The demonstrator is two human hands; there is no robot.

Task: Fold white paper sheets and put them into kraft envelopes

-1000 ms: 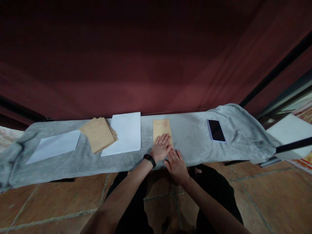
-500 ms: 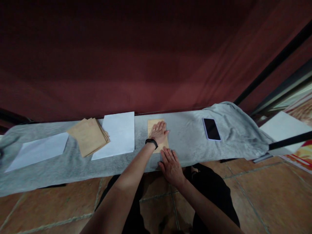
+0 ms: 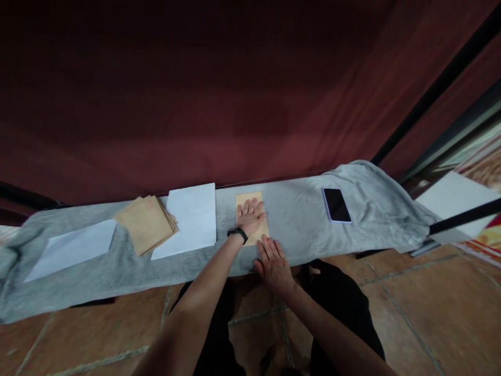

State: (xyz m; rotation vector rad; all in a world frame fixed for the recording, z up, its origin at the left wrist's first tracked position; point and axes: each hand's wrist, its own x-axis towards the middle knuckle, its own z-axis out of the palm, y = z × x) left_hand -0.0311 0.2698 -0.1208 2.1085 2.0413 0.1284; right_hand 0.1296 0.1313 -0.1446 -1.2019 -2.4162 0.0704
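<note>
A tan paper envelope or folded sheet (image 3: 243,198) lies flat on the grey cloth (image 3: 297,209) in front of me; I cannot tell which of the two it is. My left hand (image 3: 251,215), with a black band at the wrist, rests palm down on it, fingers spread, hiding its middle. At the near right corner of the tan paper, my right hand (image 3: 274,261) lies flat with its fingertips touching the edge. Its fingers are stretched out and it grips nothing.
Left of my hands, a fanned stack of brown paper pieces (image 3: 151,224) overlaps white sheets (image 3: 195,214). Farther left lies another white sheet (image 3: 74,248). A phone in a lilac case (image 3: 337,205) sits to the right. A dark red panel (image 3: 250,130) rises behind the bench.
My left hand has shifted slightly left over the tan paper, with its fingers spread wider. My right hand stays nearly in place. The view has turned a little.
</note>
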